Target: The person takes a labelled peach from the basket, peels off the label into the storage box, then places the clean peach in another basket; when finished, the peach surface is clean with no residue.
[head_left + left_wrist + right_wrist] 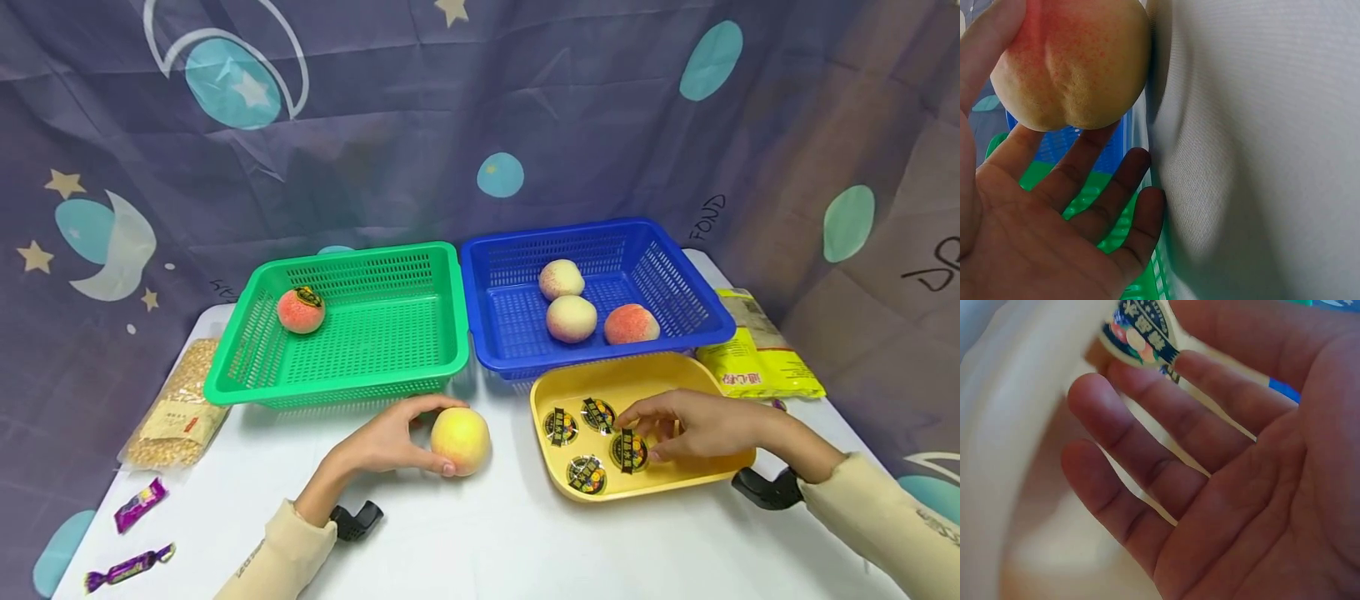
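In the head view, my left hand (pixel 393 437) grips a yellow peach (pixel 465 440) between thumb and fingers at the middle front of the white table. The left wrist view shows the blushed peach (pixel 1075 65) held by the thumb and upper fingers, the other fingers spread loosely. Over a yellow tray (pixel 555 475), my right hand (pixel 693 425) pinches a round black-and-gold fruit sticker (pixel 628 451) by its edge. Several similar stickers lie in the tray, among them one sticker (pixel 587 474) near its front. In the right wrist view the sticker (pixel 1138 334) stands tilted at the fingertips.
A green basket (pixel 345 387) holds a peach with a sticker (pixel 302 312). Beside it, a blue basket (pixel 517 362) holds three peaches. Bagged corn kernels (pixel 168 417) and wrapped candies (pixel 131 568) lie left; a yellow packet (pixel 765 367) lies right. Patterned cloth (pixel 390 125) hangs behind.
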Motion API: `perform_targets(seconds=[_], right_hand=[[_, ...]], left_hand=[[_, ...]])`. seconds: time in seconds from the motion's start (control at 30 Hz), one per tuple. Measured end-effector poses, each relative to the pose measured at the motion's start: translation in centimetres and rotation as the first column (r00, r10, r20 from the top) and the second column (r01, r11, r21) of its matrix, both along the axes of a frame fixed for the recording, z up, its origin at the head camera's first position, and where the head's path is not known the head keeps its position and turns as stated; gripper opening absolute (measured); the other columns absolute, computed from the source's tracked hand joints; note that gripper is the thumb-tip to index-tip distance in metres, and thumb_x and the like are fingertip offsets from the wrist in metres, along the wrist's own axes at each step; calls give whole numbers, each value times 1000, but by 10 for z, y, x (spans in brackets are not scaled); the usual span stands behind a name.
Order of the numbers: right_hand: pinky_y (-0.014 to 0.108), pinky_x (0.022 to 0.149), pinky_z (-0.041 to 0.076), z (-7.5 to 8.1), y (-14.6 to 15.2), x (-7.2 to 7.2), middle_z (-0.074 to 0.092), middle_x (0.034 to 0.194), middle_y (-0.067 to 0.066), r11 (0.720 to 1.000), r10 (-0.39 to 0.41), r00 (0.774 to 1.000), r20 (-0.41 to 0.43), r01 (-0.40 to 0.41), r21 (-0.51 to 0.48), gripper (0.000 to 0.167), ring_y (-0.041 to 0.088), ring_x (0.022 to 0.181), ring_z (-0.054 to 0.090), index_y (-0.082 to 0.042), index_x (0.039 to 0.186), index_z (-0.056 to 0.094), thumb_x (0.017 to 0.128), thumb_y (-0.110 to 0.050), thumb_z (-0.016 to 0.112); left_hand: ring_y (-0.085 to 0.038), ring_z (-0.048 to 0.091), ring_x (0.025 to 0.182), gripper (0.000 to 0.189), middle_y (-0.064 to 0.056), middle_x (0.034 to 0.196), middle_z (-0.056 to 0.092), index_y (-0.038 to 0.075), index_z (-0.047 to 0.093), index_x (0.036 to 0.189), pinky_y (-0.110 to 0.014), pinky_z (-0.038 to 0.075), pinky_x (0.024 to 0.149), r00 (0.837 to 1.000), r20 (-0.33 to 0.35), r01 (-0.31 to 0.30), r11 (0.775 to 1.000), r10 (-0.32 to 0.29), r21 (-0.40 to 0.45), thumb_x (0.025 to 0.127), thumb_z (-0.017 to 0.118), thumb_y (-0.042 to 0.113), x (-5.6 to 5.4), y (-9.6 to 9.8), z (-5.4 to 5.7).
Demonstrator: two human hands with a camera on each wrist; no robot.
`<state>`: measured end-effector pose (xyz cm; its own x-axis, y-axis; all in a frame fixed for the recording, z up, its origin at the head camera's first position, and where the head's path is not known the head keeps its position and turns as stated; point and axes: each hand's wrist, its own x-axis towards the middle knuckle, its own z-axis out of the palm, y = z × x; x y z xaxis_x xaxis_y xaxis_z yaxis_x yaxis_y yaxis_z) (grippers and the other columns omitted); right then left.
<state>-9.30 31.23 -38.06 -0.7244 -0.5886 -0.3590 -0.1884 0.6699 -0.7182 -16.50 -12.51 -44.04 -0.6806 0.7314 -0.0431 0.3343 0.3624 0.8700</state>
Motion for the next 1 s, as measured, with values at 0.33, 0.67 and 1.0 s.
perform_targets(seconds=[0.33,0.67,1.0], right_hand=[[21,66,44,5,9,1,66,99,-4,997,13,998,-56,-9,76,56,3,79,53,-5,142,58,93,-26,75],[19,66,51,46,38,-15,70,93,-9,974,-202,810,-551,225,-26,28,2,77,59,-14,119,72,92,-10,75],[85,101,13,33,67,-70,8,162,39,823,-340,819,-462,496,275,114,66,140,13,5,161,3,90,-57,67]], left_hand=[[-18,58,125,75,8,131,67,30,63,136,-52,42,110,999,-44,-11,1000,11,-2,68,95,36,1,0,-1],[-18,61,109,67,7,122,70,30,64,135,-42,51,95,991,-42,131,984,-127,123,73,92,29,-1,-1,59],[-16,59,113,67,6,123,68,28,65,134,-48,52,91,984,-176,18,990,7,141,73,90,43,-87,66,110]])
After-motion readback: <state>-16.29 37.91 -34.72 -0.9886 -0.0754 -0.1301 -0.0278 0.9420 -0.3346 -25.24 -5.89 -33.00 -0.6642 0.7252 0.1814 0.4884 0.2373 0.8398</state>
